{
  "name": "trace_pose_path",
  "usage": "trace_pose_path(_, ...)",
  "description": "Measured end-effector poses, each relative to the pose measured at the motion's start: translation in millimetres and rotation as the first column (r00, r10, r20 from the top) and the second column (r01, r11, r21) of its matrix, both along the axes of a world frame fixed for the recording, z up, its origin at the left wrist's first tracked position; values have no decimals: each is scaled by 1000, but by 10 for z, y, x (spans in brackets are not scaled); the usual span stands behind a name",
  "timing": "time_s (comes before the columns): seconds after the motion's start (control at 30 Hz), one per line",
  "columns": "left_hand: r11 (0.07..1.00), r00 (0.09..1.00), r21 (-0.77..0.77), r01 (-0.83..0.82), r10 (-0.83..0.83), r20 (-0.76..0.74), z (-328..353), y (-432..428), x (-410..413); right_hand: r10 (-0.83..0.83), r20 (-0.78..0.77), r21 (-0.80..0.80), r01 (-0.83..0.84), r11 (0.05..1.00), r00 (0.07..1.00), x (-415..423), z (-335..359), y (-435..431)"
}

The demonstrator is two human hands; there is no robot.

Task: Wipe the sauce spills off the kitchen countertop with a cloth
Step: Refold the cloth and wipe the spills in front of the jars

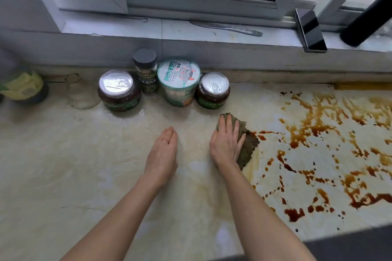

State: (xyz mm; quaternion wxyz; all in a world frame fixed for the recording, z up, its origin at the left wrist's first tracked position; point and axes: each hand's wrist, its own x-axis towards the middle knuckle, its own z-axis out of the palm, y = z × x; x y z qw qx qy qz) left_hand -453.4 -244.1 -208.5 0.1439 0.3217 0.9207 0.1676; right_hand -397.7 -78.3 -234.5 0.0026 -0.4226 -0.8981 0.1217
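Your right hand (228, 141) pressed the crumpled olive-green waffle cloth (248, 148) flat.
Straight fingers (230, 125) covered it on the pale marble countertop (84, 165), touching the brown sauce spills (318, 133); your left hand (163, 151) rested open beside.

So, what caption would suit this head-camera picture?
Right hand presses a cloth at the edge of sauce spills on the countertop.

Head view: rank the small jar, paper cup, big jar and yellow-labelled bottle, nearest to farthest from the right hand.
1. Small jar, just beyond the right hand.
2. Paper cup, left of that jar.
3. Big jar, further left along the wall.
4. Yellow-labelled bottle, at the far left edge.
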Motion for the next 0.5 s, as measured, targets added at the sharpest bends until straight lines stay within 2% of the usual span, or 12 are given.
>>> trace_pose_path(0.2, 1000, 1000, -14, 8, -8, 21, 30, -20, 20, 79, -152, 12, -79, 997, 985, 542, -85, -494)
trace_pose_path(0.33, 1000, 1000, -9, 6, -5, 21, 16, -8, 21, 138, -174, 4, -140, 990, 975, 906, -149, -763)
trace_pose_path(0.5, 1000, 1000, 9, -9, 9, 16, -2, -5, 11, 107, -122, -9, -109, 994, 987, 439, -71, -274)
